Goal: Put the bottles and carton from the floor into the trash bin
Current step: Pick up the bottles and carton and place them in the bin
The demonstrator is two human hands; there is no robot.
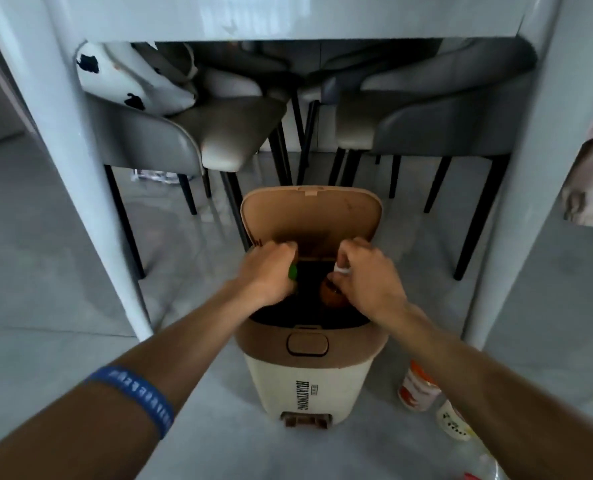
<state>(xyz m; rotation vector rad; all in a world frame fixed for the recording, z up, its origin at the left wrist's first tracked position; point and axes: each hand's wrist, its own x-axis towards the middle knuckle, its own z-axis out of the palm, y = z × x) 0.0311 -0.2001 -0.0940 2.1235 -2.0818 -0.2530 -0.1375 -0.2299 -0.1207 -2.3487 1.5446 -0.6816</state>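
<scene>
A cream trash bin [305, 379] with a brown rim stands on the floor, its lid [310, 216] up. Both my hands are over its dark opening. My left hand [269, 271] is closed around a thing of which only a green cap shows. My right hand [367, 271] grips a bottle with a white cap; an orange-brown body shows under it inside the bin. On the floor to the right of the bin lie an orange-and-white bottle [418, 388], a white bottle with a yellow label [456, 422] and a clear bottle with a red cap [478, 469].
A white table [288, 15] spans the top, with legs left [80, 188] and right [516, 188] of the bin. Grey chairs [191, 133] with black legs stand behind it. The bin's pedal [305, 419] faces me. Cloth [592, 161] hangs at the right edge.
</scene>
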